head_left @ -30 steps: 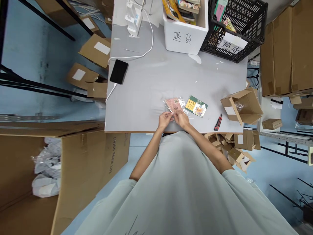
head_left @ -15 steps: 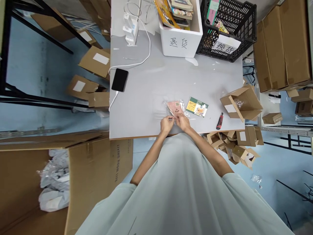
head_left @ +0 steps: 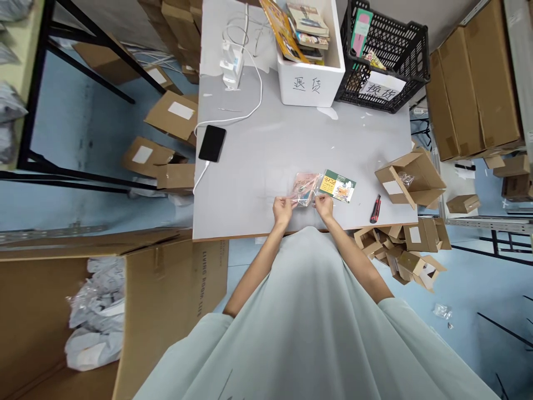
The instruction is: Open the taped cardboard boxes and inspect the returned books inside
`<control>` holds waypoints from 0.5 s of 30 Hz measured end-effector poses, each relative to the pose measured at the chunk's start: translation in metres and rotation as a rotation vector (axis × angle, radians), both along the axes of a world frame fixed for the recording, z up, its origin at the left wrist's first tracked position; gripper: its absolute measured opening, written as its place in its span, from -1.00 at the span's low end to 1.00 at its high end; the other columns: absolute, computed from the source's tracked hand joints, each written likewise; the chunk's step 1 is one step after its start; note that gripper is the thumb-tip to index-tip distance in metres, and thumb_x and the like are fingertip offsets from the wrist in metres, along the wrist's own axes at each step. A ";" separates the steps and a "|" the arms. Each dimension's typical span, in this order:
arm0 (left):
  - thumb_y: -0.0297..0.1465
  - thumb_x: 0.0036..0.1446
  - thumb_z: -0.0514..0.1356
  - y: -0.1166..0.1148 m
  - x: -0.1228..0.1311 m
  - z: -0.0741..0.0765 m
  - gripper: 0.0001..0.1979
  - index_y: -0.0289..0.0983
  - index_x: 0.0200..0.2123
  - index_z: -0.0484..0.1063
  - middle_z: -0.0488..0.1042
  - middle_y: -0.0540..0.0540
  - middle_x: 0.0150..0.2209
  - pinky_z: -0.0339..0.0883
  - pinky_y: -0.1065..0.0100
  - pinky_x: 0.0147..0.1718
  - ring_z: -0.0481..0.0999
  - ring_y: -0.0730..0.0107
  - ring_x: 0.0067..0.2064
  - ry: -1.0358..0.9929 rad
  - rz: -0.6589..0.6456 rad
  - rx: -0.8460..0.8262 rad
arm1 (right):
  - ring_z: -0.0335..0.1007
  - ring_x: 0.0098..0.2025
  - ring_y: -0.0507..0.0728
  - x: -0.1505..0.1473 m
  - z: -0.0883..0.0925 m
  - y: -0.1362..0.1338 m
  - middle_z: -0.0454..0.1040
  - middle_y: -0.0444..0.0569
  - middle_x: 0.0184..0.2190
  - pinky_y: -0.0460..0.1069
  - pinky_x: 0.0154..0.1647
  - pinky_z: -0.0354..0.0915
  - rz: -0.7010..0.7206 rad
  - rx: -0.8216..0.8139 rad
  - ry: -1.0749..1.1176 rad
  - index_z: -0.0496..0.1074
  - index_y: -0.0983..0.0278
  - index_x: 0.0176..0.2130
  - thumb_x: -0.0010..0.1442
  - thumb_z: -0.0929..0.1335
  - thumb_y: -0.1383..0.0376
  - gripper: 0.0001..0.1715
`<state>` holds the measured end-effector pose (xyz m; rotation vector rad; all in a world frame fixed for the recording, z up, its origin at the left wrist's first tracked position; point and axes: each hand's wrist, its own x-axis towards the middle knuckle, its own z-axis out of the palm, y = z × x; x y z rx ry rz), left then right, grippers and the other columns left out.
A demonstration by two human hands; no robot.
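Note:
Near the table's front edge lies a pink booklet (head_left: 305,185) in a clear plastic bag, glossy with reflections. My left hand (head_left: 283,211) pinches the bag's lower left side. On the other side, my right hand (head_left: 323,206) has its fingers closed on the bag's right edge, close to a green and yellow printed card (head_left: 337,186). That card lies flat to the right of the bag, just beyond my right fingertips.
A red and black box cutter (head_left: 375,209) and an open cardboard box (head_left: 410,178) are at the right. A charging phone (head_left: 212,143) lies left. At the back stand a white bin (head_left: 308,84) of books and a black crate (head_left: 410,61).
My hands have moved apart, the right one shifting rightward to the bag's edge. The bagged booklet now shows a bluish lower part. The whole view has shifted slightly.

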<state>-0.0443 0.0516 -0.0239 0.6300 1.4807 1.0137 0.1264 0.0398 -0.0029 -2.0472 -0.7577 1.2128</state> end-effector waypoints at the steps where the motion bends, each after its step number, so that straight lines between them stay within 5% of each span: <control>1: -0.43 0.36 0.23 0.002 0.002 0.002 -0.87 -0.18 -0.22 0.29 0.69 -0.15 -0.15 0.68 0.23 -0.08 0.75 0.31 -0.16 -0.006 0.006 0.024 | 0.65 -0.19 0.18 -0.001 -0.002 -0.002 0.59 -0.11 -0.40 -0.01 -0.15 0.55 0.011 -0.023 0.030 0.47 0.17 -0.29 0.29 0.45 0.19 -0.86; 9: -0.39 0.33 0.28 0.005 -0.002 -0.001 -0.84 -0.15 -0.20 0.31 0.59 -0.04 -0.28 0.60 0.27 -0.05 0.67 0.28 -0.16 0.040 0.016 0.058 | 0.59 -0.42 0.16 -0.001 -0.013 -0.023 0.61 -0.01 -0.49 0.00 -0.37 0.56 0.132 -0.306 0.336 0.54 0.27 -0.38 0.11 0.59 0.37 -0.81; 15: -0.39 0.32 0.20 -0.005 -0.003 -0.006 -0.85 -0.13 -0.25 0.23 0.44 0.08 -0.40 0.63 0.24 -0.08 0.60 0.38 -0.31 -0.052 0.017 -0.042 | 0.59 -0.33 0.12 0.039 -0.016 -0.011 0.64 -0.05 -0.42 -0.02 -0.25 0.58 0.050 -0.165 0.393 0.55 0.26 -0.27 0.21 0.53 0.21 -0.82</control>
